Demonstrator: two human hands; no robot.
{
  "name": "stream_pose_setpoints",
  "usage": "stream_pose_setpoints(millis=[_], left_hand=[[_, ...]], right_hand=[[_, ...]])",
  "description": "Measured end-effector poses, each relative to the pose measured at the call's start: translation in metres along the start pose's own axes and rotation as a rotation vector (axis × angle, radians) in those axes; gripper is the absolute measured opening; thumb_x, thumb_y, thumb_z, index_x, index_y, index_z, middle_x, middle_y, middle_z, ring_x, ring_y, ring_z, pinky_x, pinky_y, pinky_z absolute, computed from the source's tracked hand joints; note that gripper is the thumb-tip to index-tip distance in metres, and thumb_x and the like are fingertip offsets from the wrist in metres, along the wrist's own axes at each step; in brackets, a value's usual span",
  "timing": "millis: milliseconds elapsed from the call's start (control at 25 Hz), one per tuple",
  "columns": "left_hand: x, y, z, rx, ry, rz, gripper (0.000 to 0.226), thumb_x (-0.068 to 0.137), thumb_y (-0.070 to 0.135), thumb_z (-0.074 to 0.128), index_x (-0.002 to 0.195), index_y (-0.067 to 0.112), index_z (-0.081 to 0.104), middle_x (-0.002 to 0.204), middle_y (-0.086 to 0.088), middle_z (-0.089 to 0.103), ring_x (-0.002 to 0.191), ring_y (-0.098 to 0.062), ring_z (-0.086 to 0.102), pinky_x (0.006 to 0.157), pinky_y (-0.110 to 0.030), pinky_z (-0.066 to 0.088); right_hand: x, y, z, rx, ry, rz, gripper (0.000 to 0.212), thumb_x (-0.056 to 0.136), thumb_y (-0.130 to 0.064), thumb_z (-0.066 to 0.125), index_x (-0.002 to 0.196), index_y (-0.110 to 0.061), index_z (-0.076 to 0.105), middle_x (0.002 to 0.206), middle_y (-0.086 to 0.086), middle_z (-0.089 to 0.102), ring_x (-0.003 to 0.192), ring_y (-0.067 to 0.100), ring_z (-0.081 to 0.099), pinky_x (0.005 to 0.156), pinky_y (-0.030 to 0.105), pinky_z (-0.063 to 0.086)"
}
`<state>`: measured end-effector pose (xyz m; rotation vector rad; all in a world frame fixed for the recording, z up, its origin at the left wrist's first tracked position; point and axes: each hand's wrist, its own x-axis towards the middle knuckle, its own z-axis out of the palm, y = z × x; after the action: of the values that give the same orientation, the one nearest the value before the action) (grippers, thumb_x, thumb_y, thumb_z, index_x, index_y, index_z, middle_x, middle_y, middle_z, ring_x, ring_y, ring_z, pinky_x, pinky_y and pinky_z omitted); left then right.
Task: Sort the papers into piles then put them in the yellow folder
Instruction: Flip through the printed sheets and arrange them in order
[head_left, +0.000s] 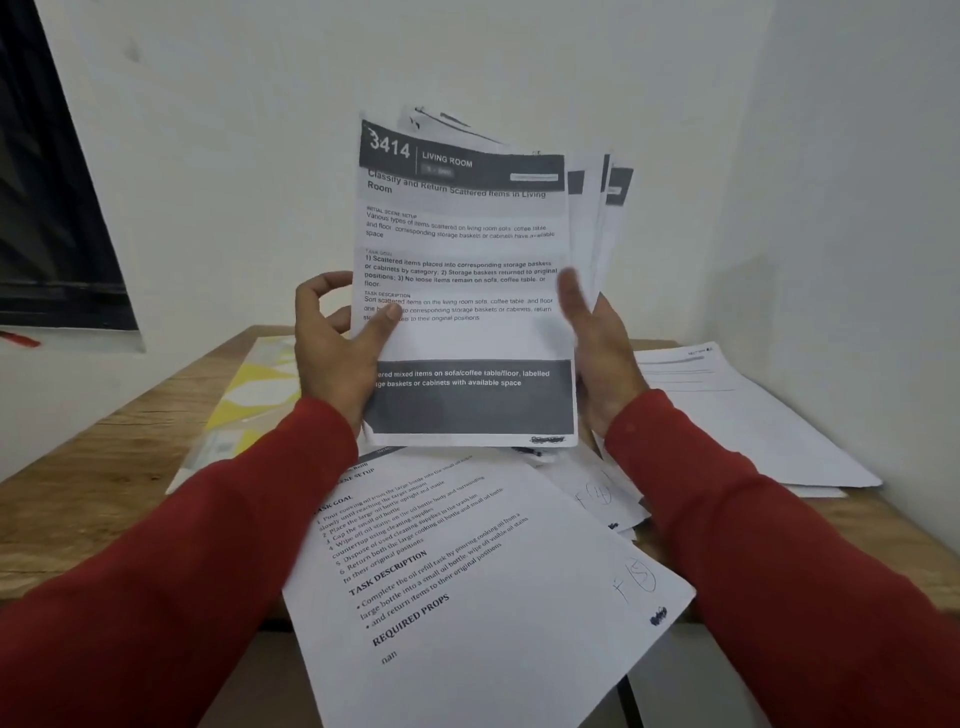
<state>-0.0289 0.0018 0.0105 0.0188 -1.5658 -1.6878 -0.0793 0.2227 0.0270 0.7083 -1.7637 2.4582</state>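
A stack of printed papers (462, 244) stands upright in front of me; its front sheet is headed "3414 Living Room". My left hand (337, 353) grips the stack's left edge, thumb on the front sheet. My right hand (597, 338) holds the right edge, its thumb blurred over the front page. Below them loose sheets (467, 571) lie spread on the wooden table (104, 467); the nearest one hangs over the front edge. The yellow folder (249, 395) lies flat at the left of the table, partly hidden by my left arm.
Another pile of white papers (727, 410) lies at the right of the table, against the wall. White walls close the corner behind and to the right. A dark window (52, 208) is at the upper left, with a red pen (21, 340) on its sill.
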Motion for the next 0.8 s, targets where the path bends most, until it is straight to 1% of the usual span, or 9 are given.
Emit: stream_pose_setpoints(millis=[80, 160, 200, 280, 400, 480, 560, 680, 800], left_hand=[[0.002, -0.002, 0.000, 0.018, -0.018, -0.027, 0.047, 0.083, 0.025, 0.081, 0.120, 0.029, 0.052, 0.103, -0.004, 0.075, 0.092, -0.022, 0.074, 0.079, -0.042, 0.060], [0.005, -0.004, 0.002, 0.067, -0.065, -0.050, 0.026, 0.094, 0.028, 0.069, 0.117, 0.020, 0.060, 0.106, -0.003, 0.074, 0.092, -0.016, 0.071, 0.086, -0.044, 0.059], [0.005, -0.005, 0.003, 0.092, -0.095, -0.052, 0.018, 0.100, 0.026, 0.060, 0.113, 0.014, 0.065, 0.104, -0.003, 0.073, 0.090, -0.015, 0.068, 0.089, -0.044, 0.057], [0.006, -0.007, 0.003, 0.091, -0.147, -0.078, 0.023, 0.104, 0.020, 0.052, 0.108, 0.006, 0.070, 0.096, -0.004, 0.073, 0.083, -0.013, 0.065, 0.079, -0.036, 0.056], [0.007, -0.003, -0.001, 0.031, -0.121, -0.184, 0.016, 0.096, 0.020, 0.067, 0.103, 0.007, 0.072, 0.084, 0.000, 0.075, 0.063, -0.009, 0.067, 0.056, -0.024, 0.054], [0.007, 0.001, -0.004, -0.022, -0.068, -0.205, 0.012, 0.089, 0.021, 0.075, 0.091, 0.010, 0.071, 0.078, 0.001, 0.075, 0.058, -0.008, 0.067, 0.050, -0.021, 0.051], [0.007, 0.006, -0.003, -0.080, -0.053, -0.182, 0.011, 0.086, 0.020, 0.078, 0.085, 0.013, 0.069, 0.076, 0.002, 0.076, 0.061, -0.007, 0.068, 0.054, -0.020, 0.053], [0.005, 0.009, -0.001, -0.131, -0.037, -0.115, 0.009, 0.087, 0.017, 0.077, 0.084, 0.014, 0.068, 0.080, 0.001, 0.076, 0.071, -0.012, 0.070, 0.072, -0.027, 0.060], [0.010, 0.012, -0.007, -0.189, 0.093, -0.065, 0.011, 0.088, 0.014, 0.076, 0.085, 0.015, 0.066, 0.074, 0.006, 0.076, 0.069, -0.006, 0.070, 0.070, -0.023, 0.058]], right_hand=[[0.001, 0.007, -0.002, -0.118, 0.038, -0.066, 0.045, 0.092, -0.015, 0.072, 0.134, -0.009, 0.056, 0.125, 0.006, 0.071, 0.114, 0.023, 0.068, 0.102, 0.043, 0.053], [0.002, 0.006, -0.008, -0.187, 0.091, -0.100, 0.046, 0.088, -0.001, 0.072, 0.131, -0.008, 0.057, 0.121, 0.004, 0.072, 0.110, 0.020, 0.070, 0.099, 0.036, 0.055], [0.003, 0.003, -0.013, -0.199, 0.108, -0.100, 0.046, 0.087, 0.001, 0.072, 0.130, -0.007, 0.058, 0.120, 0.004, 0.073, 0.109, 0.019, 0.070, 0.097, 0.034, 0.055], [0.005, -0.004, -0.020, -0.185, 0.100, -0.075, 0.045, 0.086, 0.002, 0.073, 0.128, -0.006, 0.059, 0.118, 0.005, 0.073, 0.107, 0.019, 0.071, 0.094, 0.032, 0.056], [0.007, -0.006, -0.023, -0.160, 0.069, -0.062, 0.044, 0.087, 0.003, 0.071, 0.128, -0.005, 0.060, 0.119, 0.007, 0.073, 0.109, 0.023, 0.070, 0.096, 0.035, 0.056], [0.009, -0.004, -0.022, -0.127, 0.053, -0.066, 0.041, 0.088, 0.003, 0.070, 0.127, -0.004, 0.062, 0.120, 0.010, 0.072, 0.112, 0.027, 0.069, 0.099, 0.041, 0.054], [0.011, -0.004, -0.023, -0.111, 0.079, -0.065, 0.034, 0.088, 0.002, 0.070, 0.121, -0.005, 0.066, 0.117, 0.011, 0.073, 0.111, 0.029, 0.070, 0.099, 0.045, 0.054], [0.014, -0.007, -0.032, -0.164, 0.259, -0.080, 0.025, 0.089, 0.000, 0.070, 0.111, -0.012, 0.071, 0.109, 0.006, 0.076, 0.103, 0.025, 0.073, 0.094, 0.041, 0.057], [0.021, -0.010, -0.055, -0.193, 0.654, -0.146, 0.018, 0.089, -0.003, 0.069, 0.104, -0.014, 0.071, 0.104, 0.004, 0.075, 0.095, 0.021, 0.073, 0.093, 0.039, 0.058]])
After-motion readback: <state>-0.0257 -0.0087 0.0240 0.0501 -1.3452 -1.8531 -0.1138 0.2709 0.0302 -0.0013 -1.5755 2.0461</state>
